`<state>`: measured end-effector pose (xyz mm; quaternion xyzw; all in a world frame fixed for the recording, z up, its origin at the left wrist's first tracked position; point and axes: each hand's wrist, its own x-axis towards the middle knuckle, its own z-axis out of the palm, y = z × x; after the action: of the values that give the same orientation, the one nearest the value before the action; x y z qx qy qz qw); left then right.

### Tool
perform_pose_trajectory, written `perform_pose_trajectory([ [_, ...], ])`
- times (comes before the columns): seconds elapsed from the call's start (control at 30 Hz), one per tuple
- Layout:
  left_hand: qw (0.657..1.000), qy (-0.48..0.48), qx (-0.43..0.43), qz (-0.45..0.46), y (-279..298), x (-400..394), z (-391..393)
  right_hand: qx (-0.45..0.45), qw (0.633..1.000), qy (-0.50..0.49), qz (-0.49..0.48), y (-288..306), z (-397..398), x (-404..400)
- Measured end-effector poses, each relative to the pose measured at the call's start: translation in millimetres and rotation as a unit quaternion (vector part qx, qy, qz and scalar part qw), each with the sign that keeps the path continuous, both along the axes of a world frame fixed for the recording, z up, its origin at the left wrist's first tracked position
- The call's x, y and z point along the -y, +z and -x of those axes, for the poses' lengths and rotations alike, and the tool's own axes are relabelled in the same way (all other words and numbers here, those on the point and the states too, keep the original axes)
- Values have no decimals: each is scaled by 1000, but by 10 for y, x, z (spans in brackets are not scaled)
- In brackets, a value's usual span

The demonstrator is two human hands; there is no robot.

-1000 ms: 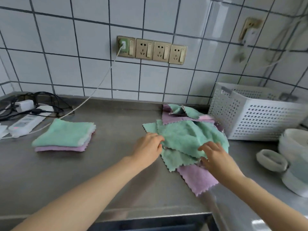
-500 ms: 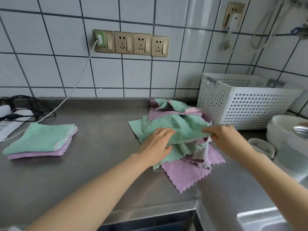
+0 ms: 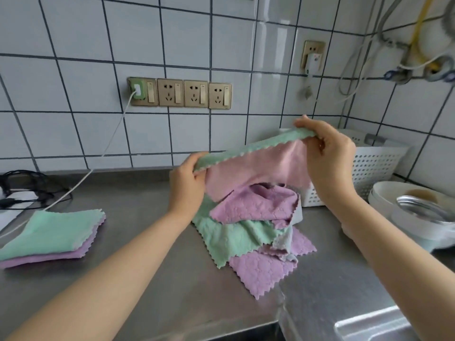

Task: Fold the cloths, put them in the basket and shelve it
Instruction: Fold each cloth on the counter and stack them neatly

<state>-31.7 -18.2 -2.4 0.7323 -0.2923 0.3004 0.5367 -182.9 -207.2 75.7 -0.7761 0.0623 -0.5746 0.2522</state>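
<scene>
Our left hand (image 3: pixel 188 179) pinches one upper corner of a cloth (image 3: pixel 258 168), thumb and fingers curled over its zigzag edge, and our right hand (image 3: pixel 327 153) pinches the other upper corner, held higher, so the top edge slopes up to the right. The cloth hangs in the air between the hands, above the table (image 3: pixel 152 279). The side facing us is pale pink and smooth, while the top edge, turned over, shows mint green; its lower part sags in loose folds.

Directly under it lies a loose pile of cloths (image 3: pixel 251 232) near the middle of the table, toward the right. The pile is crumpled: a lilac cloth bunched on top, a mint green one spread below it, another lilac one lying flat toward the front edge, all with pinked edges and a quilted, bumpy texture. A bit of grey-white cloth shows at the right of the pile.

At the left edge of the table sits a stack of folded cloths (image 3: pixel 51 235), mint green over lilac, corners roughly aligned.

A white perforated basket (image 3: pixel 374 166) stands at the back right corner against the tiled wall, partly hidden behind our right hand and just beside the pile.
</scene>
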Motion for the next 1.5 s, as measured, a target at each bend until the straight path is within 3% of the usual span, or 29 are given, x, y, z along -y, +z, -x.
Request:
perform_pose_trajectory([
  [0.17, 988, -98, -112, 31, 380, -443, 103, 6, 998, 38, -43, 77, 72, -152],
  [0.3, 948, -190, -231, 113, 658, -1005, 260, 50, 990, 98, -86, 230, 194, -351],
  [0.4, 930, -220, -264, 127, 790, -1396, 367, 42, 975, 151, -157, 287, 194, -540],
  [0.53, 934, -181, -293, 93, 720, -1772, 366, -27, 962, 172, -210, 120, -2, -723],
  [0.6, 929, -163, -325, 63, 492, -1973, 288, -90, 966, 169, -173, -116, -156, -793],
  [0.67, 935, -87, -342, -38, 182, -2168, 165, -197, 959, 165, -117, -425, -302, -827],
  [0.73, 926, -14, -357, -121, -137, -2313, 53, -328, 928, 160, -83, -752, -439, -852],
  [0.83, 911, 48, -382, -145, -476, -2363, -61, -433, 890, 132, -55, -1156, -647, -876],
  [0.93, 906, 68, -398, -128, -615, -2263, -147, -452, 885, 87, -67, -1357, -884, -922],
  [1.07, 929, 132, -321, -128, -657, -2054, -350, -412, 898, 59, -144, -1419, -1183, -971],
  [1.17, 919, 169, -241, -263, -702, -1943, -357, -393, 895, 74, -199, -1454, -1274, -1029],
  [1.27, 910, 126, -176, -353, -914, -1925, -166, -428, 901, 49, -56, -1520, -1123, -1123],
  [1.33, 903, 55, -110, -411, -1027, -1960, 70, -432, 895, 92, 67, -1577, -872, -1284],
  [1.43, 869, -97, -114, -472, -1163, -1998, 335, -434, 854, 197, 207, -1688, -473, -1494],
  [1.5, 834, -140, -104, -523, -1227, -2046, 513, -439, 827, 254, 241, -1726, -201, -1623],
])
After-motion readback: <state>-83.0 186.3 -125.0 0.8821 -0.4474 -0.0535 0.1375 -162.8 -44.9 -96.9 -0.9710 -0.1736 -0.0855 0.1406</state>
